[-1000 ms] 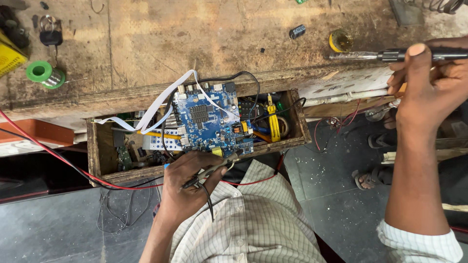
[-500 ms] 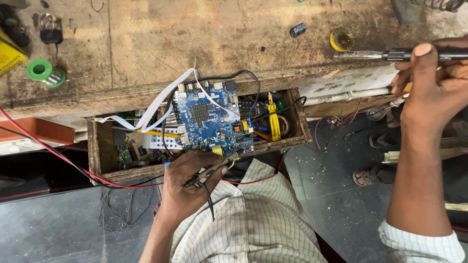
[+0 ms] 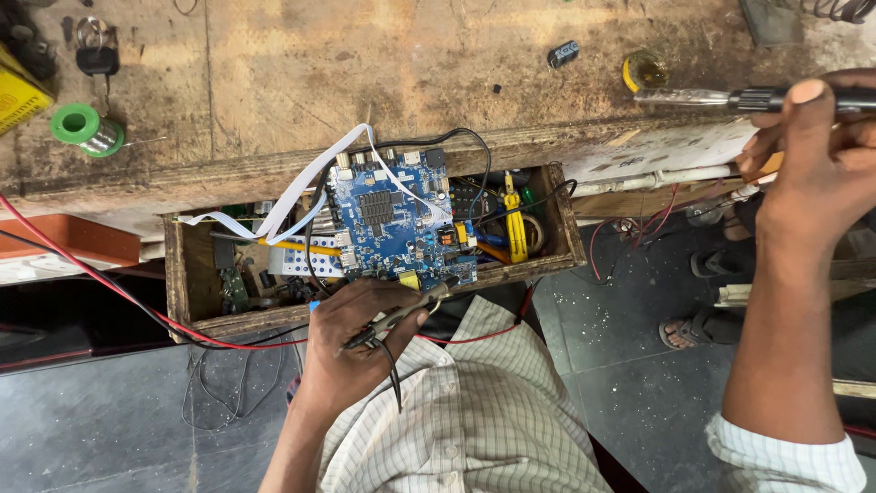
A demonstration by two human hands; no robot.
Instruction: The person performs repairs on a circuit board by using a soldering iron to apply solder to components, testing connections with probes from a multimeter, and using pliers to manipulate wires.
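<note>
Probing looks underway: left hand (image 3: pixel 351 342) pinches a thin probe (image 3: pixel 401 315) at the blue circuit board (image 3: pixel 392 228) in the wooden drawer (image 3: pixel 182 283). Right hand (image 3: pixel 812 155), grip closed around a soldering iron (image 3: pixel 730 97) over the desk (image 3: pixel 365 73), must come down steadily.

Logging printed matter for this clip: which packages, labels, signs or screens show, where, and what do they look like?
Yellow box: far left edge of the bench, partly cut off, dark print.
Pale printed sheet: on the bench's front edge, right of the wooden tray, worn, whitish.
No screens or signs show.
</note>
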